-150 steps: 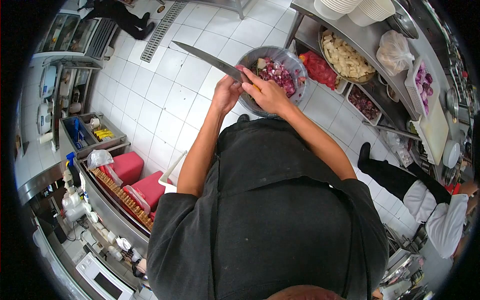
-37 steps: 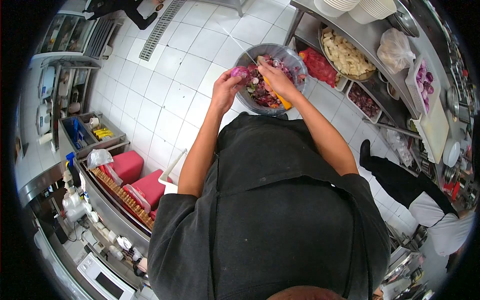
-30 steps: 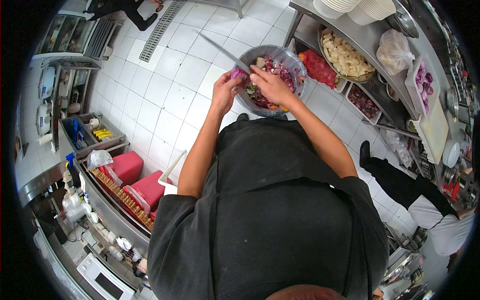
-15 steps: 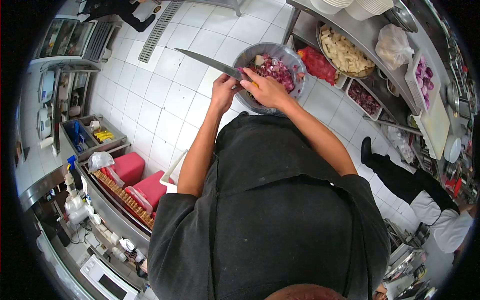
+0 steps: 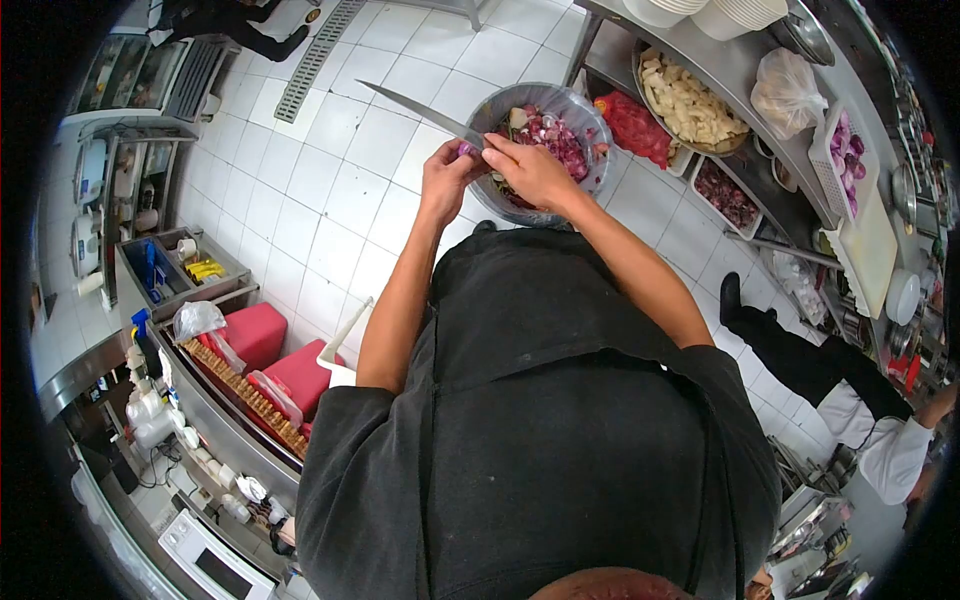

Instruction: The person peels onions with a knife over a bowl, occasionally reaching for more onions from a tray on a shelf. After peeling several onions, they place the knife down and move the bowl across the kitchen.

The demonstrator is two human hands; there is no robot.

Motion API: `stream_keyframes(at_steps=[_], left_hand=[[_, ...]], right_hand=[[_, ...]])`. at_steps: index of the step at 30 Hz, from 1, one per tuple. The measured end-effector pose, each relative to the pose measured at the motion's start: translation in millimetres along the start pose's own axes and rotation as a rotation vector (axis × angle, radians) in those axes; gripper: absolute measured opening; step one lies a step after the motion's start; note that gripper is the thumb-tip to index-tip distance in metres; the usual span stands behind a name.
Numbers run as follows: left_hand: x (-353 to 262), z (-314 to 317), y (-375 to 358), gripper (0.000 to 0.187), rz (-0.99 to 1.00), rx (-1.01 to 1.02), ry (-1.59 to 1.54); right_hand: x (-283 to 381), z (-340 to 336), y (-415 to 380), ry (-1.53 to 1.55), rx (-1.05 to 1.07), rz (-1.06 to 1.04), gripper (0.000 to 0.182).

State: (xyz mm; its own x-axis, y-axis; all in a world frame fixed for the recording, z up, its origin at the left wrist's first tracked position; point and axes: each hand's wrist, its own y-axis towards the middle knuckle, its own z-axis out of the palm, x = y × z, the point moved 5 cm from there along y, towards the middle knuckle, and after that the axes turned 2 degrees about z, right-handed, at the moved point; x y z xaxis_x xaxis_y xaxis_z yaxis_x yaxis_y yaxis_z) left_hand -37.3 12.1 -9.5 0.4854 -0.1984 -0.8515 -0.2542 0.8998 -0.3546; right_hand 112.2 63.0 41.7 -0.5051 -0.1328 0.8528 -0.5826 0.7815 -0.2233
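My right hand [image 5: 537, 175] is closed around the handle of a large kitchen knife [image 5: 422, 113], whose long blade points away to the upper left. My left hand [image 5: 446, 182] pinches a small purple onion [image 5: 465, 149] close beside the heel of the blade. The fingers cover most of the onion. Both hands are over the near left rim of a round plastic tub [image 5: 601, 125] on the floor. Purple onion skins and trimmings [image 5: 560, 143] fill much of the tub.
At right, a steel shelf unit [image 5: 715, 70] holds a bowl of pale cut pieces [image 5: 685, 100], a basket of purple onions [image 5: 848, 165] and a cutting board [image 5: 872, 250]. A red mesh sack [image 5: 637, 130] is beside the tub. Another person [image 5: 790, 350] stands at right; another's legs [image 5: 255, 30] show top left.
The knife and right hand have shifted slightly, and the blade has tilted a little. The purple onion in my left fingers shows more plainly. The person at right has moved an arm.
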Motion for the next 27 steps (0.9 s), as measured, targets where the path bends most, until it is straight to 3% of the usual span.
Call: stream_keyframes(at_steps=[8,11,13,19,27], left_hand=[[-6.7,-3.3,-6.8,0.039,-0.02,0.092,-0.051],[-6.5,-3.1,-3.9,0.04,-0.019,0.103,-0.131],[-6.2,-1.4,-2.2,0.041,-0.02,0.094,-0.128],[-9.3,-0.7,0.3,0.037,0.006,0.075,0.012],[-11.8,1.9,6.2,0.032,0.011,0.025,0.205]], right_hand=[[-36.5,-14.3,20.3,0.161,-0.099,0.001,0.06],[-54.0,-12.8,25.9,0.201,-0.011,0.154,0.062],[-56.5,-11.5,28.2,0.166,-0.013,0.149,0.063],[-46.5,-8.6,18.3,0.328,0.183,0.409,0.062],[-13.7,-12.0,12.4,0.159,0.076,0.124,0.068]])
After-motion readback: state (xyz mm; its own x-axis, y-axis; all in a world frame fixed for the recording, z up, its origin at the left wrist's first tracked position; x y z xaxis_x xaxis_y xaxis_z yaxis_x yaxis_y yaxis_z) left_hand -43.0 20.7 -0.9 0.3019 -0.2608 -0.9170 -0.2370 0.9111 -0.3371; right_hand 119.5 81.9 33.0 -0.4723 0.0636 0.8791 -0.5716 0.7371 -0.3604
